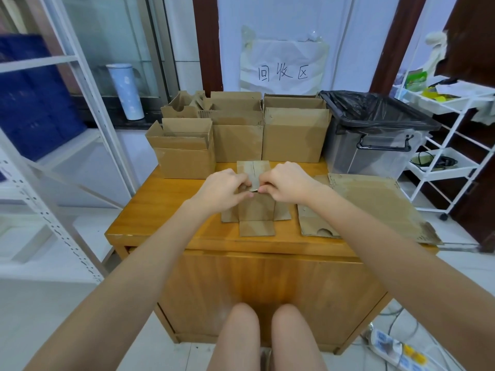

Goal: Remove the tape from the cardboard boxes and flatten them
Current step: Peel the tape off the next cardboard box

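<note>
A small cardboard box (256, 210) stands in the middle of the wooden table (160, 204), its lower flaps spread flat towards me. My left hand (223, 187) grips the box's upper left edge with curled fingers. My right hand (288, 182) pinches something at the seam on the box's top, fingertips close to the left hand's. Whether it is tape I cannot tell; the fingers hide it. The far flaps (253, 170) with a centre slit rise behind my hands.
Several open cardboard boxes (187, 153) stand along the table's back edge. Flattened cardboard (375, 199) lies at the right. A clear bin with a black bag (375, 129) stands at the back right, beside a white trolley (450, 145). White shelving (80, 129) stands at the left.
</note>
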Demonstrator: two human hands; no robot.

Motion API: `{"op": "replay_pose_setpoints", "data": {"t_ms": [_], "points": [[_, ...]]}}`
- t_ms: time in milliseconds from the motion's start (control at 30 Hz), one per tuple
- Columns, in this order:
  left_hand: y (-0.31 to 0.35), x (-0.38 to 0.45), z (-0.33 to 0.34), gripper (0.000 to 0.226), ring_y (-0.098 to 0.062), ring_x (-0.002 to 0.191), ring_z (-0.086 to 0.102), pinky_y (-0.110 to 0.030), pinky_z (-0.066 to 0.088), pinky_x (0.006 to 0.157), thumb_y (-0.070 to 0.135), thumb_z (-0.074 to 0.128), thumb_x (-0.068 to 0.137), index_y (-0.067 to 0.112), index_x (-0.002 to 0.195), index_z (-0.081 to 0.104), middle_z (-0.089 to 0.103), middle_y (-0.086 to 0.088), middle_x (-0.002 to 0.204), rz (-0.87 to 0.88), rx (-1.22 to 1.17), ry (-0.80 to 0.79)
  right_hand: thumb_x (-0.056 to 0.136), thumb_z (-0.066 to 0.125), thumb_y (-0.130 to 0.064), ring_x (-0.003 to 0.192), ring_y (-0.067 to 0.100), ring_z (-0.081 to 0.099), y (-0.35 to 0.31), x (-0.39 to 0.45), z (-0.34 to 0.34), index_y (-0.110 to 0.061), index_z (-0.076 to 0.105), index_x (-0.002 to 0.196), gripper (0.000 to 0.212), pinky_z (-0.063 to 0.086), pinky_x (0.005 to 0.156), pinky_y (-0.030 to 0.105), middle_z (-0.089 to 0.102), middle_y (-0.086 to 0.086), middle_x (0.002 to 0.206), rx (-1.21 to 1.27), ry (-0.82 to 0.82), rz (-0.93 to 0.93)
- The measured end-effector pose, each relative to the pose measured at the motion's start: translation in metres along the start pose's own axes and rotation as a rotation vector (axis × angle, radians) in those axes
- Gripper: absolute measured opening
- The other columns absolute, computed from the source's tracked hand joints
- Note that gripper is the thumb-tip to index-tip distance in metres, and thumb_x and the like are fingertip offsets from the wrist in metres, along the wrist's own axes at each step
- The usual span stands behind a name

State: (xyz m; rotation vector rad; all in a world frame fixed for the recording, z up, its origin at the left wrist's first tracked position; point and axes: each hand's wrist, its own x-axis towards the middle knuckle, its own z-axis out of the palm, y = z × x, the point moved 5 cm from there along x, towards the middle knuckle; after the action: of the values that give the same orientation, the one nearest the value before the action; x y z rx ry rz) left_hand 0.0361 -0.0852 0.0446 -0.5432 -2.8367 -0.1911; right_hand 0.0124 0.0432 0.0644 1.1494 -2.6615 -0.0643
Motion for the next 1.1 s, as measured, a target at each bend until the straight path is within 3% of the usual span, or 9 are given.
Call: {"op": "replay_pose_setpoints", "data": {"t_ms": [100,267,367,467,700,867,967,1100], "points": [[0.006,0.002,-0.001,0.03,-0.021,0.096,0.055,-0.034,0.047,0.074,0.039,0.046,0.099,0.011,0.109,0.053,0.063,-0.006,0.097,0.062,0.126,-0.047,0.099,0.047,-0.036,0.084,0.023,0.06,0.0,0.0,-0.002,-0.016,0.062,0.094,0.026,0.035,0.065,0.027,0.062,-0.002,0.083,0.033,-0.005,0.004],[0.018,0.001,-0.005,0.026,-0.021,0.084,0.049,-0.03,0.036,0.067,0.029,0.033,0.104,0.007,0.109,0.046,0.053,-0.005,0.084,0.216,0.352,-0.098,0.097,0.049,-0.038,0.079,0.018,0.056,0.001,-0.002,-0.002,-0.016,0.062,0.092,0.026,0.036,0.066,0.026,0.056,-0.007,0.079,0.085,0.005,0.026],[0.027,0.002,-0.003,0.024,-0.02,0.084,0.045,-0.028,0.031,0.068,0.023,0.03,0.103,0.007,0.115,0.043,0.055,-0.007,0.093,0.258,0.499,-0.117,0.098,0.048,-0.038,0.077,0.018,0.055,0.001,-0.003,-0.003,-0.017,0.062,0.092,0.026,0.037,0.065,0.027,0.058,-0.006,0.079,0.079,0.003,0.031],[0.032,0.003,-0.002,0.027,-0.025,0.095,0.052,-0.03,0.035,0.072,0.018,0.029,0.101,0.006,0.122,0.041,0.058,-0.012,0.109,0.24,0.585,-0.133,0.098,0.048,-0.037,0.079,0.021,0.057,-0.001,-0.002,-0.002,-0.017,0.063,0.092,0.025,0.039,0.065,0.027,0.064,-0.001,0.084,0.073,0.014,0.032],[0.036,0.001,0.007,0.029,-0.027,0.102,0.052,-0.032,0.043,0.076,0.001,0.044,0.093,0.004,0.121,0.042,0.058,-0.014,0.111,0.018,0.453,-0.067,0.096,0.051,-0.041,0.07,0.016,0.051,0.003,-0.005,-0.001,-0.017,0.063,0.089,0.028,0.037,0.062,0.026,0.057,-0.006,0.074,0.092,0.033,0.065],[0.014,-0.008,0.002,0.034,-0.023,0.1,0.055,-0.036,0.049,0.079,0.033,0.054,0.091,0.009,0.115,0.05,0.062,-0.009,0.108,-0.049,0.089,-0.023,0.093,0.055,-0.044,0.075,0.015,0.056,0.007,-0.005,0.001,-0.018,0.066,0.088,0.028,0.042,0.065,0.028,0.067,-0.005,0.082,0.148,0.025,0.089],[0.017,-0.01,0.007,0.031,-0.024,0.105,0.054,-0.034,0.048,0.082,0.034,0.049,0.098,0.008,0.115,0.05,0.063,-0.01,0.112,-0.03,0.13,0.055,0.093,0.055,-0.044,0.075,0.015,0.056,0.008,-0.005,0.002,-0.019,0.066,0.088,0.028,0.043,0.066,0.029,0.067,-0.006,0.082,0.172,0.025,0.101],[0.021,-0.007,0.015,0.035,-0.03,0.119,0.048,-0.036,0.046,0.091,0.014,0.038,0.103,-0.002,0.134,0.038,0.048,-0.02,0.138,0.012,0.322,0.048,0.097,0.051,-0.04,0.072,0.018,0.05,0.003,-0.003,0.001,-0.016,0.058,0.085,0.028,0.034,0.062,0.028,0.056,-0.005,0.075,0.107,-0.005,0.092]]}}
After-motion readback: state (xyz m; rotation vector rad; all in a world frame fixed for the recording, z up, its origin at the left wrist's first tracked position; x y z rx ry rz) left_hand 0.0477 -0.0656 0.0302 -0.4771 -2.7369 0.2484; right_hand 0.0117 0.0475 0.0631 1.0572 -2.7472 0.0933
